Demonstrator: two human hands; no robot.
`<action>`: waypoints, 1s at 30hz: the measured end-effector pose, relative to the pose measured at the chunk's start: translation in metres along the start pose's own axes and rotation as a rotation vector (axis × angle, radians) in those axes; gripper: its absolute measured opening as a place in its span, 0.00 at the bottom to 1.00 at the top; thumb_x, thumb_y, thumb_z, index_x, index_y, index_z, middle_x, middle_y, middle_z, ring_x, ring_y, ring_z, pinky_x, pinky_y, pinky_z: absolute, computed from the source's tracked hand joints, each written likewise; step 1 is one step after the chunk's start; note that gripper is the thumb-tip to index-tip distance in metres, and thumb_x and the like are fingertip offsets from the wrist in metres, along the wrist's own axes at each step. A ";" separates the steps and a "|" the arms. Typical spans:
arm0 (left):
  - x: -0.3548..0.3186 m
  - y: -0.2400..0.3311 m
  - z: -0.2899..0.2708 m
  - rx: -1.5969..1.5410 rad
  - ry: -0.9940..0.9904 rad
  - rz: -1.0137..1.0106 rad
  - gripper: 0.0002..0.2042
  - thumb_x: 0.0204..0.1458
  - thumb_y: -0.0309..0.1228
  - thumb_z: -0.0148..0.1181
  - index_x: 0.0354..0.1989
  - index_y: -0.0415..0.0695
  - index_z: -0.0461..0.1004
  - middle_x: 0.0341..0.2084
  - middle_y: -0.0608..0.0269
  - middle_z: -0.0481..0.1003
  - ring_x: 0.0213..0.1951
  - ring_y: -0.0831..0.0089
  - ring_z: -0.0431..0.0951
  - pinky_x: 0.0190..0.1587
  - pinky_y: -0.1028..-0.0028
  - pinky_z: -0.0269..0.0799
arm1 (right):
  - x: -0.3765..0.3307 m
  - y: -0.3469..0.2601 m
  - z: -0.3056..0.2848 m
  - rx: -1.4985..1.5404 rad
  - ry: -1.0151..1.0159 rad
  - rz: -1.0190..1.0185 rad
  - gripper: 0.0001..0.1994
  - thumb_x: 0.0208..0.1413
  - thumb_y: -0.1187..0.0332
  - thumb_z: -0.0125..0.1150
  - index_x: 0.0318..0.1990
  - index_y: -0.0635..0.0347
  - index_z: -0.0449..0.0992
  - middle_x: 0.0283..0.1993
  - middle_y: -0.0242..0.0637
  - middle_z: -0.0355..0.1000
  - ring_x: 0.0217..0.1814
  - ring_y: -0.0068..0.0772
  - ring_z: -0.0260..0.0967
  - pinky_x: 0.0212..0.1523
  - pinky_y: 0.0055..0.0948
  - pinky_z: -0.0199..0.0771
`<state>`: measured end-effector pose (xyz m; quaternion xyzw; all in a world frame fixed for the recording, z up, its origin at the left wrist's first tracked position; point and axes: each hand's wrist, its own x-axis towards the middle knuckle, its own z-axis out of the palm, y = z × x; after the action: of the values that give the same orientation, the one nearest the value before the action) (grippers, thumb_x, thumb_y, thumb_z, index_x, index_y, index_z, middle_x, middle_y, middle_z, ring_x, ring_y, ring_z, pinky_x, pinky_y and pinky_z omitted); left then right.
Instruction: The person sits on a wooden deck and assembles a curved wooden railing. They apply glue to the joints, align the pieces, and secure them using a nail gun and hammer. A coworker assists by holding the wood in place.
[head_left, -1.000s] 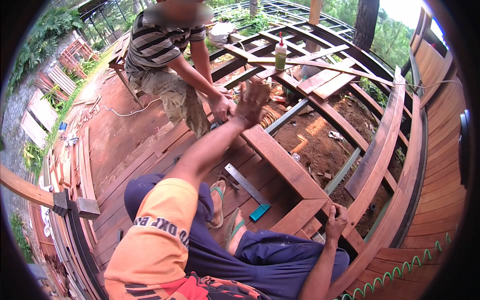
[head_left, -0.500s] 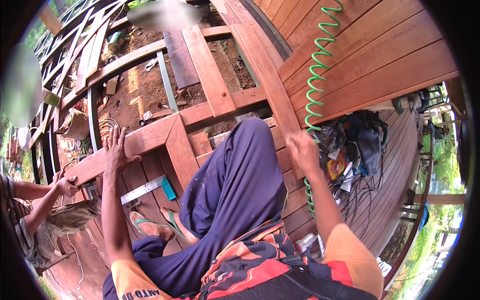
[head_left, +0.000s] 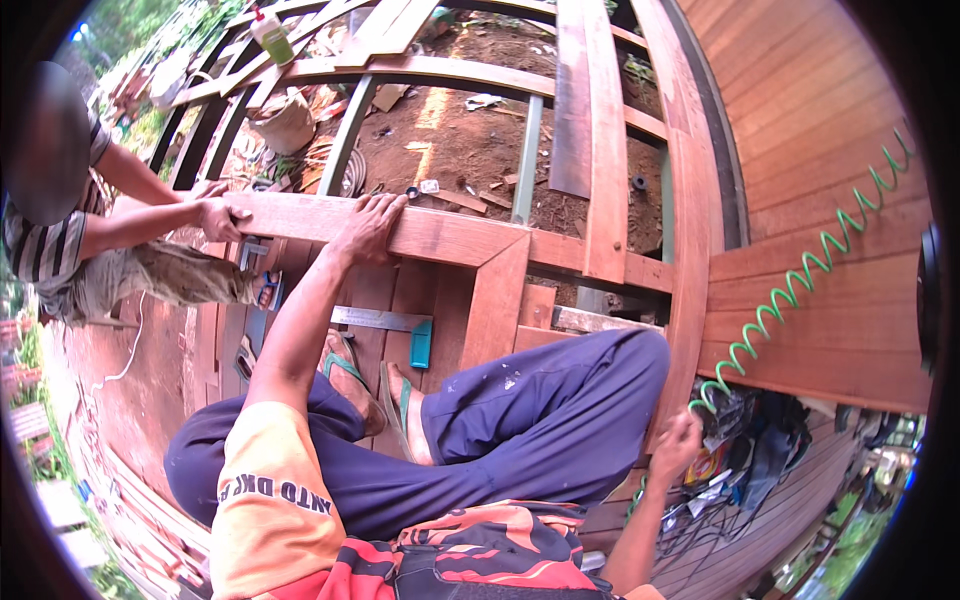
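My left hand lies across a long reddish wooden board, its fingers stretched toward the far edge. This board meets a shorter board at a mitred corner. A co-worker's hand grips its left end. Low on the right, my right hand is closed beside a green coiled hose; whatever its fingers hold is hidden. Between my left arm and bent knee, a try square with a metal blade and teal handle rests on the deck boards.
Beyond the board, dark metal joists span bare soil. Loose planks lie across the frame. Right of me are a wooden panel wall and a heap of dark bags and cables. A squeeze bottle stands far off.
My left hand has come down from its raised, spread pose onto the board. My view has swung left, showing more of the co-worker. My right hand stays closed by the hose.
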<state>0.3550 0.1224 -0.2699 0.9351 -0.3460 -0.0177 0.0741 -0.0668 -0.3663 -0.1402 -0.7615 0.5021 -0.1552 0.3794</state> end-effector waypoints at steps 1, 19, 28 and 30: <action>0.001 0.001 -0.003 0.001 0.007 -0.005 0.61 0.27 0.52 0.83 0.73 0.41 0.57 0.66 0.48 0.67 0.70 0.54 0.64 0.72 0.53 0.55 | 0.010 -0.043 0.013 0.003 0.013 -0.300 0.10 0.69 0.72 0.59 0.51 0.69 0.79 0.43 0.38 0.79 0.47 0.31 0.76 0.49 0.32 0.76; -0.008 -0.040 -0.136 0.340 0.469 -0.240 0.53 0.57 0.58 0.64 0.75 0.25 0.48 0.73 0.31 0.55 0.74 0.40 0.57 0.75 0.53 0.51 | 0.029 -0.214 0.387 -0.051 -0.536 -1.313 0.48 0.67 0.30 0.38 0.78 0.65 0.51 0.82 0.54 0.49 0.84 0.56 0.45 0.80 0.55 0.43; 0.091 -0.259 -0.161 -0.017 0.727 -0.814 0.47 0.49 0.48 0.74 0.75 0.42 0.58 0.72 0.26 0.54 0.73 0.35 0.59 0.74 0.53 0.59 | -0.012 -0.196 0.394 -0.376 -0.750 -1.511 0.52 0.55 0.30 0.61 0.75 0.61 0.58 0.79 0.53 0.53 0.84 0.56 0.44 0.82 0.58 0.35; 0.137 -0.288 -0.162 -0.139 0.777 -0.801 0.46 0.49 0.49 0.75 0.77 0.56 0.58 0.73 0.21 0.47 0.73 0.33 0.57 0.75 0.54 0.58 | -0.021 -0.193 0.394 -0.373 -0.879 -1.492 0.55 0.46 0.34 0.73 0.76 0.55 0.57 0.80 0.54 0.51 0.84 0.60 0.44 0.80 0.65 0.36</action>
<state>0.6585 0.2698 -0.1506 0.9241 0.0908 0.2787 0.2451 0.2920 -0.1414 -0.2573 -0.9308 -0.2996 0.0290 0.2076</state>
